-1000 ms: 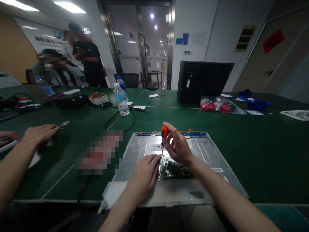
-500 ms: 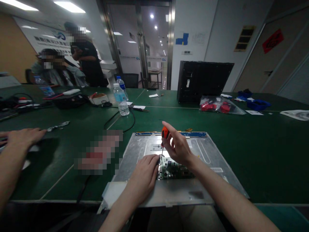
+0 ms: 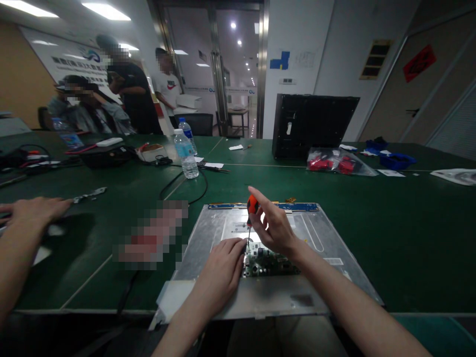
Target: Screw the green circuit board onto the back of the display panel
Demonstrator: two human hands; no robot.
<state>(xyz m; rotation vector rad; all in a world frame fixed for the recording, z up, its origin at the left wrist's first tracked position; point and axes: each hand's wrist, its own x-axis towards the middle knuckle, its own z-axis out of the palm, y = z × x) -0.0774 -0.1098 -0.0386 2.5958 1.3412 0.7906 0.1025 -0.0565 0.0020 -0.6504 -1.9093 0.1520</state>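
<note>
A silver metal panel (image 3: pixel 327 233) lies flat on the green table in front of me, with a green circuit board (image 3: pixel 269 263) mounted near its front edge. My right hand (image 3: pixel 273 225) pinches an orange-handled screwdriver (image 3: pixel 252 206) held upright, its tip down at the board's left corner. My left hand (image 3: pixel 223 270) rests curled on the panel beside the board, fingertips at the screwdriver's tip; what they pinch, if anything, is hidden.
A co-worker's arm and hand (image 3: pixel 31 213) lie on the table at the left. Farther back stand water bottles (image 3: pixel 184 153), black cables (image 3: pixel 186 186), a black monitor casing (image 3: pixel 312 126), a bag of red parts (image 3: pixel 336 163) and blue parts (image 3: pixel 396 161). People stand at the far left.
My hands and the screwdriver stay almost still. The co-worker's hand pulled back to the left off the small metal bracket. Another person has come into view at the back.
</note>
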